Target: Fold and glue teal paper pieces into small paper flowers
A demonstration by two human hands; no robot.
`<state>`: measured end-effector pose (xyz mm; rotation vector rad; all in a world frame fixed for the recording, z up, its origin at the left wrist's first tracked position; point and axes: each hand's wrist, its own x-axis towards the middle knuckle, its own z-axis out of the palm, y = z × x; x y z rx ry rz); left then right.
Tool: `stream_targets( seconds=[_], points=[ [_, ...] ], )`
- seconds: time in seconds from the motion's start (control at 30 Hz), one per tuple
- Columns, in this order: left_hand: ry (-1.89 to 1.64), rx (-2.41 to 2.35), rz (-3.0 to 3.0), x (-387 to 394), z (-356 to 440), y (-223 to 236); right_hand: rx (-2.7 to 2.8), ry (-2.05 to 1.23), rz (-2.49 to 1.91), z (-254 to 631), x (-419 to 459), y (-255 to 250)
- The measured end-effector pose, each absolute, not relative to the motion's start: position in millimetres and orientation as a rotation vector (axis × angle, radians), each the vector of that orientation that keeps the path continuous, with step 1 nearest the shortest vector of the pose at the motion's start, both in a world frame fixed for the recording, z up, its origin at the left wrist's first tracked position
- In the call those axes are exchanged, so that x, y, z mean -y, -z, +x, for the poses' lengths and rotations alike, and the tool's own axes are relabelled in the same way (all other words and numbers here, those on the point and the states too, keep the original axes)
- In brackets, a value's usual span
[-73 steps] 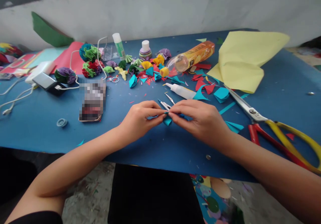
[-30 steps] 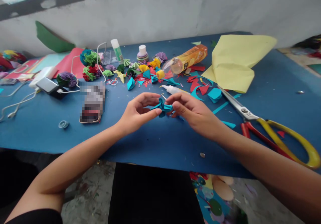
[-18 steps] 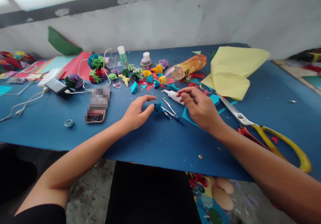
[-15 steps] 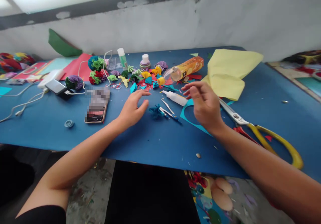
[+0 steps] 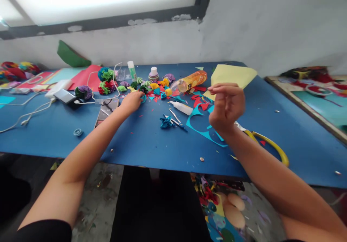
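My left hand (image 5: 132, 101) reaches to the near edge of the paper pile, its fingers curled at a bright blue folded paper piece (image 5: 143, 98). My right hand (image 5: 227, 106) is raised above the table's right part, fingers bent and drawn toward the thumb. Anything between its fingertips is too small to make out. Between my hands lies a dark blue crumpled paper flower (image 5: 166, 122), touching tweezers (image 5: 176, 121). A white glue bottle (image 5: 183, 108) lies behind them. The cut blue paper sheet (image 5: 199, 130) is left of my right wrist.
Yellow-handled scissors (image 5: 271, 146) lie under my right forearm, near yellow paper (image 5: 233, 75). An orange-labelled bottle (image 5: 192, 81) lies behind the glue. A glue stick (image 5: 132, 71) stands at the back. My left forearm partly covers a phone (image 5: 107, 111); a small round cap (image 5: 78, 132) is nearby.
My left hand has moved forward and left to the blue paper piece at the pile. My right hand has lifted a little, its fingers drawn closer together. The view has shifted.
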<state>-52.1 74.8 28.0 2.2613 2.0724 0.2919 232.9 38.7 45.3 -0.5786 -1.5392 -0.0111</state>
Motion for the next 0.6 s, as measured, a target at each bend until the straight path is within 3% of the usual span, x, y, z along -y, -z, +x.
stream_targets(
  seconds=[0.1,0.23,0.6],
  points=[
    [-0.317,-2.122,2.259,-73,-48,-33,1.661,0.194,-0.553,240,-29,-68],
    [-0.418,-2.106,2.308,-73,-26,-39,2.061,0.091,-1.107,234,-38,-88],
    [-0.342,-1.718,2.402,-108,14,-28,2.700,-0.179,-1.572,198,-117,-48]
  ],
)
